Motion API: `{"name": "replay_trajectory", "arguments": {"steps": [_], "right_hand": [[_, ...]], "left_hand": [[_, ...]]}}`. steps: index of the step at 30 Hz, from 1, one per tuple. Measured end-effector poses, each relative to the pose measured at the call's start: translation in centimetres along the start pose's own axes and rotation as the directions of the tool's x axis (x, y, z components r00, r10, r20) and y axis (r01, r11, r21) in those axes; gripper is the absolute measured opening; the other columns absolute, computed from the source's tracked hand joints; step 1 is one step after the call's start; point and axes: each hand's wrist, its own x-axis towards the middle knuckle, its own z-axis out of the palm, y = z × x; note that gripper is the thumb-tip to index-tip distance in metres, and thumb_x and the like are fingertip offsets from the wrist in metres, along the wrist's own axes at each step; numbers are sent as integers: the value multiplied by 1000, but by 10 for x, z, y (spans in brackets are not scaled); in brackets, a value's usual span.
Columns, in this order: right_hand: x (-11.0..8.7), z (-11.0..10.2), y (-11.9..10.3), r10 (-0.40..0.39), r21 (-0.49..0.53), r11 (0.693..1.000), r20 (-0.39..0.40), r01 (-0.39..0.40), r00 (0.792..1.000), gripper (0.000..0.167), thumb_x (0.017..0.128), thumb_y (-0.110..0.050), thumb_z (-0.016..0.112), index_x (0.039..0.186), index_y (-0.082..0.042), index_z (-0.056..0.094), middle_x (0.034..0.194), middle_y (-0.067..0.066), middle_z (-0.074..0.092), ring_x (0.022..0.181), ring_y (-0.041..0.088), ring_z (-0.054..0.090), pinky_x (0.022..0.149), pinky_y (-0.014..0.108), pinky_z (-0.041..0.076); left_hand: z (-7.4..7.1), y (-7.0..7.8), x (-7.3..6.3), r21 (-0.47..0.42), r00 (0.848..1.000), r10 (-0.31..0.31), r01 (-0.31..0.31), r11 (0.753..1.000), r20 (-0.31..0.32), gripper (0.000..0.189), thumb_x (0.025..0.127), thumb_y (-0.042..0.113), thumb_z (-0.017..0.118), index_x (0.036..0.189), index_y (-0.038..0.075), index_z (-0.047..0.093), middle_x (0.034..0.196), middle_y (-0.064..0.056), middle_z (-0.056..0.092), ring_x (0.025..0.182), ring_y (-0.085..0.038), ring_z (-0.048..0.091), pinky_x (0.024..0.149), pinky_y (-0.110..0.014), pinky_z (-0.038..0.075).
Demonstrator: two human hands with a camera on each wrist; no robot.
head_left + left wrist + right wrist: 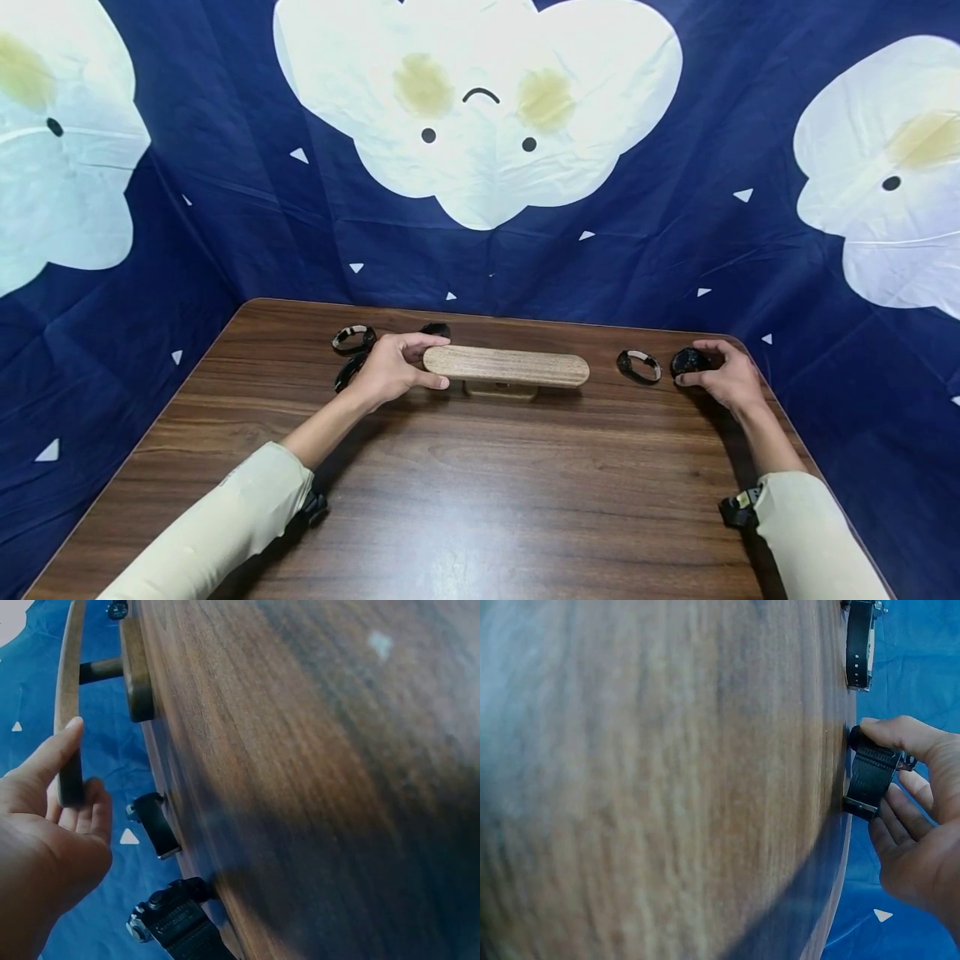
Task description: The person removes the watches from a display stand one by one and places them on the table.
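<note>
A light wooden T-shaped stand [506, 367], a long rounded bar on a short post and base, stands toward the back of the table. My left hand [390, 367] grips the bar's left end, thumb on the near side and fingers on the far side. In the left wrist view the bar [69, 697] shows edge-on, joined by a dark post to its base [136, 675]. At the back right, my right hand [723, 373] holds a black wristwatch [688, 361] between thumb and fingers. Its strap [871, 780] is close against the tabletop in the right wrist view.
Another watch [640, 367] lies left of my right hand. Around my left hand are a watch with a light-lined band [354, 340], a black watch [349, 372] partly hidden, and a dark one [437, 330] behind. Blue cloth [495, 267] hangs beyond the wooden table [525, 483].
</note>
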Motion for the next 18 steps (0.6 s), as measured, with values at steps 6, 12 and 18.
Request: {"name": "replay_trajectory", "arguments": {"steps": [6, 12, 18], "right_hand": [[-2, 0, 0, -10, 32, 999, 9, 10, 1000, 85, 80, -8, 96, 153, 7, 55, 151, 35, 58, 137, 51, 55, 112, 60, 45], [-4, -2, -4, -16, 102, 995, 3, 16, 1000, 90, 82, -5, 95, 158, 8, 49, 156, 36, 51, 145, 54, 50, 118, 64, 43], [-8, -3, -11, 1, 105, 994, -21, 1, 1000, 88, 90, -15, 92, 163, 4, 46, 162, 35, 47, 150, 56, 47, 120, 67, 42]], "left_hand": [[0, 1, 0, 13, 1000, -12, 12, 1000, -1, 67, 76, -7, 98, 138, -2, 74, 133, -16, 78, 118, -27, 76, 90, -20, 59], [-1, 2, -1, 73, 1000, -16, 16, 997, -5, 68, 77, -2, 100, 140, 0, 75, 134, -14, 78, 122, -29, 75, 96, -29, 60], [0, 5, -1, 113, 1000, -19, 21, 993, -13, 67, 76, -1, 101, 139, 2, 76, 132, -12, 79, 122, -29, 75, 103, -41, 59]]}}
